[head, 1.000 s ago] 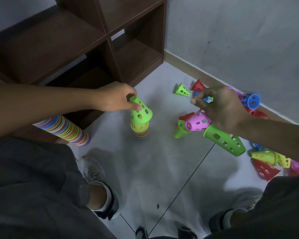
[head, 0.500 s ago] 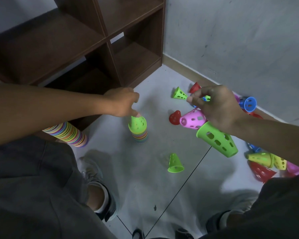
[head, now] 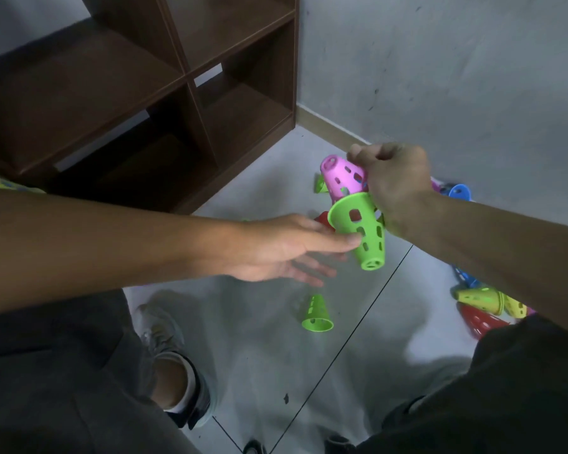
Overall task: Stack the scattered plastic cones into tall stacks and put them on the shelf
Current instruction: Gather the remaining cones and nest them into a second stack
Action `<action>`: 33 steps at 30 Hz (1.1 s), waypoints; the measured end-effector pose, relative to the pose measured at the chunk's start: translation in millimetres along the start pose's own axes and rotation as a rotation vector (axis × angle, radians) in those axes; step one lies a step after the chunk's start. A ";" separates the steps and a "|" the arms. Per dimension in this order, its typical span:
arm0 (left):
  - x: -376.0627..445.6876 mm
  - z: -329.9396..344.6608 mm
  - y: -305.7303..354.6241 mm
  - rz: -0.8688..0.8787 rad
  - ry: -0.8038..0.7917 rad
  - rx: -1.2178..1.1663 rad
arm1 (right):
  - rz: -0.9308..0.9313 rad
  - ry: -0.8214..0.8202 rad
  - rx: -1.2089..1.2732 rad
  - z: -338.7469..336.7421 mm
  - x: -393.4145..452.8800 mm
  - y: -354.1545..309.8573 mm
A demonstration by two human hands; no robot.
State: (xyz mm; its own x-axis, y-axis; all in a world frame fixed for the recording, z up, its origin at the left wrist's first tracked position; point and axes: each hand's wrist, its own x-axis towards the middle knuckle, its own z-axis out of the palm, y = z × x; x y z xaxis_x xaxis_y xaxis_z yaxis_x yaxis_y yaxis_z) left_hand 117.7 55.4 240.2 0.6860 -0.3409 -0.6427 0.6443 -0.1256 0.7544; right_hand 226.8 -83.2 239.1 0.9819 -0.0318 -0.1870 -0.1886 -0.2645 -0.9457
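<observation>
My right hand point(head: 395, 186) grips two perforated cones above the floor: a pink cone point(head: 340, 176) with its narrow end up and left, and a larger green cone point(head: 366, 235) with its narrow end down. My left hand point(head: 281, 249) reaches across with straight fingers, and its thumb touches the green cone's side. A small green cone point(head: 317, 314) stands upright on the floor below the hands. A red cone point(head: 322, 218) shows partly behind my left fingers. My left arm hides the short stack on the floor.
The dark brown cube shelf point(head: 184, 77) stands at the back left with open compartments. Loose cones lie along the right wall: blue point(head: 460, 192), yellow-green point(head: 477, 298), red point(head: 479, 321). Another green cone point(head: 320, 185) lies behind the pink one. My legs and shoes fill the bottom.
My left hand left the short stack and moved right to the green cone. My right hand lifted the pink and green cones up and toward the left hand.
</observation>
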 end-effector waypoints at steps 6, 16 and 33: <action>-1.2 12.8 3.3 0.027 0.044 -0.209 | 0.072 0.035 0.106 18.2 0.2 2.2; 0.0 -10.1 -6.7 0.161 0.292 0.100 | -0.094 0.034 -0.066 6.5 8.6 -6.1; 0.9 -23.4 -10.3 0.317 0.317 0.297 | -0.055 -0.283 -0.080 8.2 -37.6 -9.9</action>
State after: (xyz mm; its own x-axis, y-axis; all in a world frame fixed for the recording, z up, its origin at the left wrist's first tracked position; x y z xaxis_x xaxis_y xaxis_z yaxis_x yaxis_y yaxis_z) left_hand 119.6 78.2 228.8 0.9293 -0.1124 -0.3517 0.2976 -0.3359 0.8937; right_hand 191.6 -71.5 253.3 0.9439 0.2519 -0.2136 -0.1223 -0.3342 -0.9345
